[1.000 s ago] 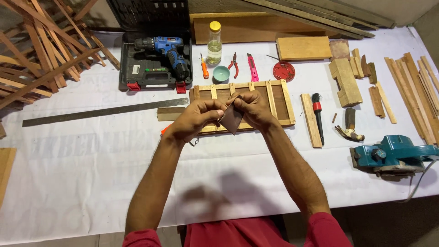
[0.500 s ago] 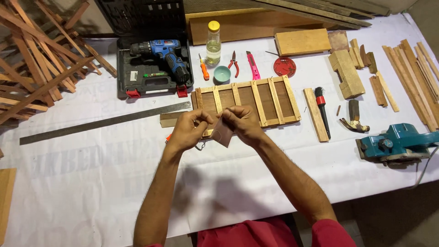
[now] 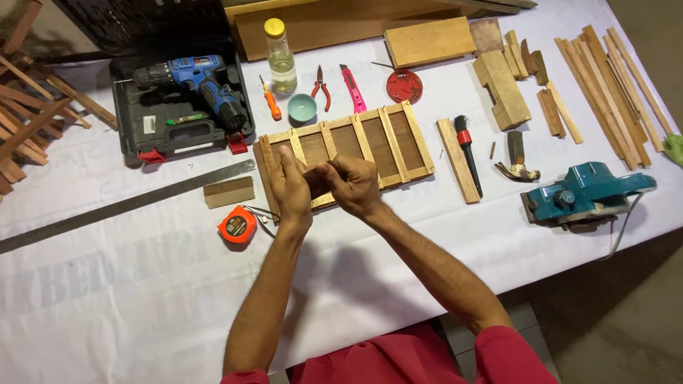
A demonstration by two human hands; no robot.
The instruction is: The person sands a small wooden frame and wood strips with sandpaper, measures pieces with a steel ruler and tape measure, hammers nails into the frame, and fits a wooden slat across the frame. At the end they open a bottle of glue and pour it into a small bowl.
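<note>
On the white-covered counter [image 3: 107,284], the left hand [image 3: 292,188] and right hand [image 3: 353,186] have drawn nearer the body, both pinching a small dark sheet [image 3: 316,186] above the slatted wooden frame [image 3: 370,142].

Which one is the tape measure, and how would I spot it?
Start at the long metal ruler lying slantwise across the white table. Just below its right end, left of the person's left hand, sits the tape measure. It is the only small, round, bright orange thing there; the plain wooden block above it is pale and boxy.
</note>
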